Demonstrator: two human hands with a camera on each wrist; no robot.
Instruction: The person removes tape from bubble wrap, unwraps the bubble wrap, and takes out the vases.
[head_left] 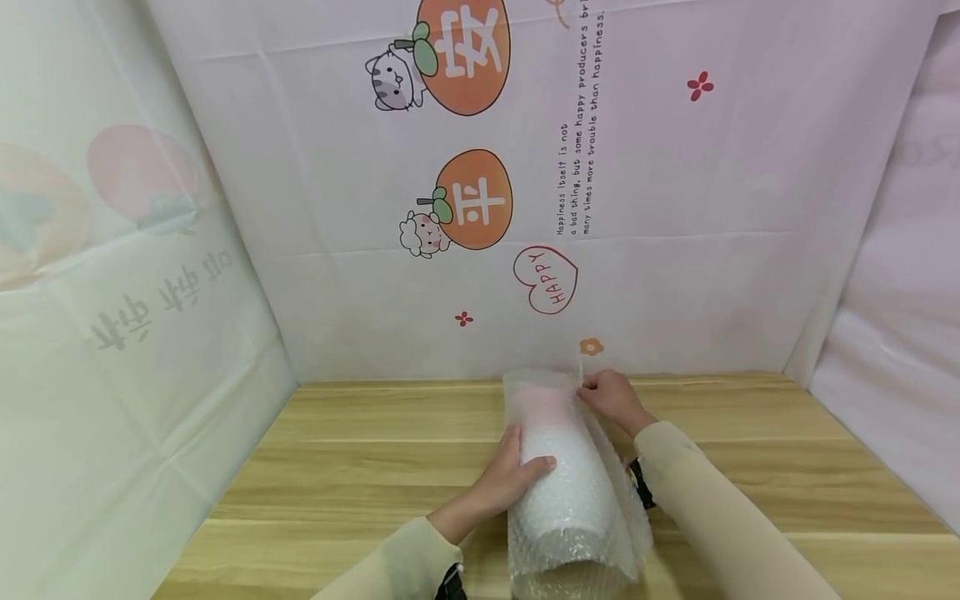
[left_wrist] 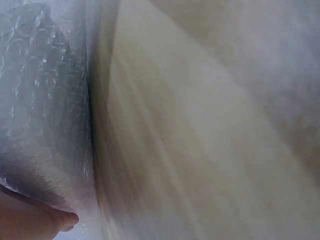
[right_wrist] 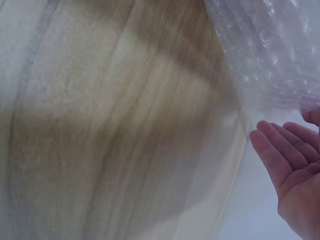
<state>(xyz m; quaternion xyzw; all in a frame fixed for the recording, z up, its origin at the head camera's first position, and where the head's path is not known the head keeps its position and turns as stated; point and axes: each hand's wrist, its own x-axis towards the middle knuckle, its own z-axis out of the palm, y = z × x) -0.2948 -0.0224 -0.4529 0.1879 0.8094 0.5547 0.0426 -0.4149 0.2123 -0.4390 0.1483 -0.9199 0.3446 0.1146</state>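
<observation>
The bubble-wrapped object is supported by the table, its long axis running near to far. Its left side is gripped by the nearer left hand; beside its far right end, bubble wrap is pinched by the right hand.
</observation>
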